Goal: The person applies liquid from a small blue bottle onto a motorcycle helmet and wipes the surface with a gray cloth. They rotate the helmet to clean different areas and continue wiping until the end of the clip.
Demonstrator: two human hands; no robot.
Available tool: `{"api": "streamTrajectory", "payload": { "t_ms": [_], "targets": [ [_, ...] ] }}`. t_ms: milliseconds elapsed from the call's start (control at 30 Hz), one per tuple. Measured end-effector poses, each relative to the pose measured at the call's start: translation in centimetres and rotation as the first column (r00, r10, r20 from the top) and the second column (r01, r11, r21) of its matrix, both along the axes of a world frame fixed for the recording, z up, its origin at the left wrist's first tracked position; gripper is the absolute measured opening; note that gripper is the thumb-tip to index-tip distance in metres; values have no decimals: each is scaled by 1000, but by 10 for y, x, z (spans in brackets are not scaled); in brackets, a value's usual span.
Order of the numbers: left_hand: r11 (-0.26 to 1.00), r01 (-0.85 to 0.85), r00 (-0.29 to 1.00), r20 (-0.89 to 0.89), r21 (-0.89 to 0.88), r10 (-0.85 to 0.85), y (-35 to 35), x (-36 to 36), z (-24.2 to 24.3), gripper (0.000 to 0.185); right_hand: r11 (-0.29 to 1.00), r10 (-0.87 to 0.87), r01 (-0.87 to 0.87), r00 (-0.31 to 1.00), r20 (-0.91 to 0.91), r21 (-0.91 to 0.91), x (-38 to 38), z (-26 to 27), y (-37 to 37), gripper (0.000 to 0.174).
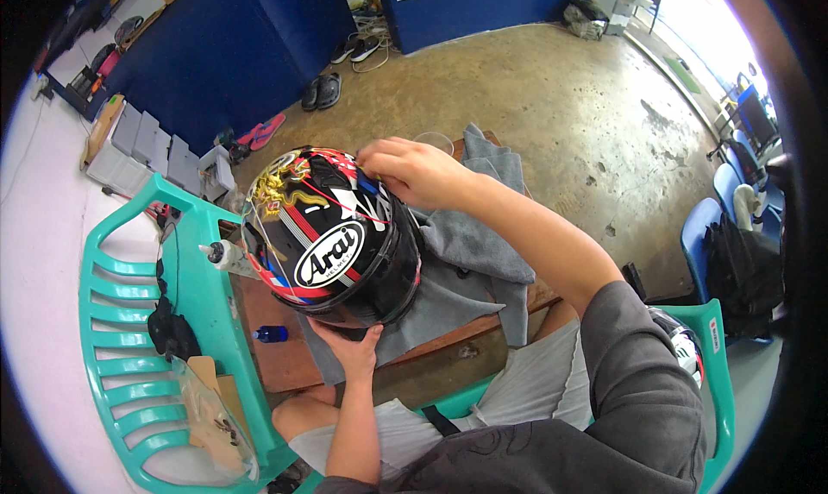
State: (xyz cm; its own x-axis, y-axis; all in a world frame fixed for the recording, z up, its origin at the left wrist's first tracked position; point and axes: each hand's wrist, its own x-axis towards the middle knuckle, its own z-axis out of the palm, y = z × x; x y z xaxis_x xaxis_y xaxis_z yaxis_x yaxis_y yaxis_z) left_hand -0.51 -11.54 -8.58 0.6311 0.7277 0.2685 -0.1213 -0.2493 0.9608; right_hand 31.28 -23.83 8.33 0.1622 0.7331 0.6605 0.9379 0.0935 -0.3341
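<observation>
In front of me a black Arai full-face helmet [310, 222] with red, white and gold graphics rests over a grey cloth [446, 306]. My left hand [349, 348] supports its lower edge from the near side, thumb and fingers spread along it. On the upper right side of the shell my right hand [411, 170] has its fingers bent; whether they pinch something there is hidden. The cloth lies on a low brown wooden table [278, 368]. A small dark blue bottle [270, 334] lies left of the helmet, near a whitish squeeze bottle [226, 256].
At the left a green plastic chair [213, 287] bears a black item [171, 332] and a clear plastic bag [220, 423]. Another helmet [679, 345] is behind my right arm. Blue chairs [698, 235] line the right. Sandals [321, 91] lie on the concrete floor.
</observation>
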Motion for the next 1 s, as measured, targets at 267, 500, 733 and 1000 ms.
{"api": "streamTrajectory", "payload": {
  "t_ms": [267, 500, 733, 1000],
  "targets": [
    [1000, 9, 1000, -18, 30, -9, 1, -1, -4, 151, 998, 15, -3, 983, 181, -64, 0, -5, -16, 32],
    [999, 7, 1000, 13, -38, -7, -2, 1, -4, 151, 985, 99, -86, 991, 89, -147, 21, 46, 38, 33],
    [1000, 12, 1000, -6, -26, -12, 0, 0, 1, 153, 963, 56, -137, 945, -322, -234, 32, 59, 68, 37],
    [999, 20, 1000, 19, -45, -19, -3, 1, 6, 153, 830, -387, 121, 828, -406, -544, 39, 63, 82, 39]
  ]
}}
